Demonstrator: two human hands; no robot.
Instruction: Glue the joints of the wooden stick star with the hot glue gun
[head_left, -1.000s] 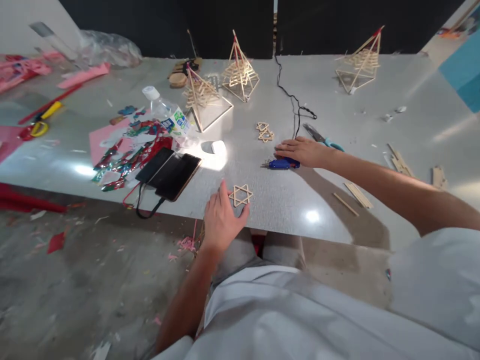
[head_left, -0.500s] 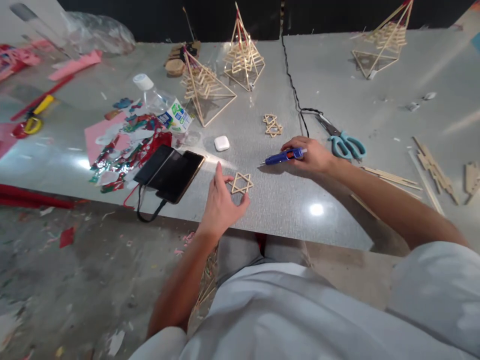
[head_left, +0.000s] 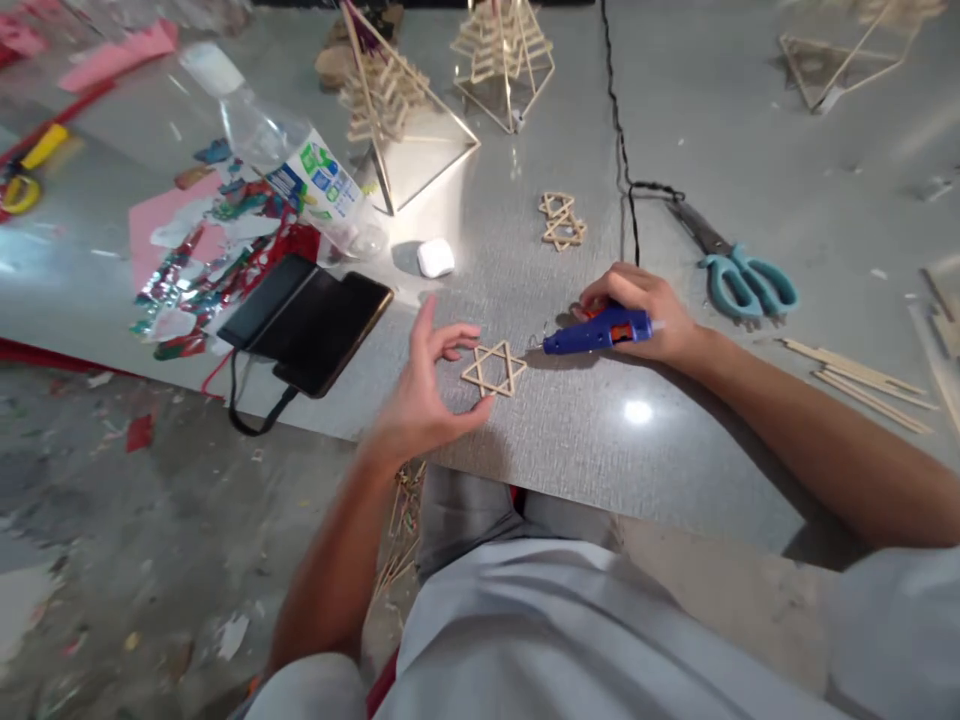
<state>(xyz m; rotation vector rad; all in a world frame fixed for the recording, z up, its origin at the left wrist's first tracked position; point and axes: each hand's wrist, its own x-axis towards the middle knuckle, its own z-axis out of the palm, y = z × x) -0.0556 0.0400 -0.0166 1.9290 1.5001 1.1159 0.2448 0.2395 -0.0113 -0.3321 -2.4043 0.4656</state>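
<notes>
A small six-pointed star of thin wooden sticks (head_left: 495, 369) lies flat on the grey table. My left hand (head_left: 424, 395) curves around its left side, fingers spread; the thumb is at the star's lower edge and the fingertips are by its upper left point. Whether they press on it I cannot tell. My right hand (head_left: 649, 305) is closed around a blue glue gun (head_left: 592, 333), whose nozzle points left, just right of the star. Behind lie smaller stick stars (head_left: 564, 230), joined or overlapping.
Light-blue scissors (head_left: 739, 275) and loose sticks (head_left: 862, 375) lie to the right. Leftward are a phone (head_left: 341, 330), a white case (head_left: 436, 258), a plastic bottle (head_left: 300, 160) and foil scraps (head_left: 195, 265). Stick pyramids (head_left: 386, 110) stand behind; a black cord (head_left: 616, 120) runs back.
The view has come closer to the table. My right hand has turned the glue gun, and its nozzle is nearer the star. My left hand's fingers have shifted around the star and spread wider.
</notes>
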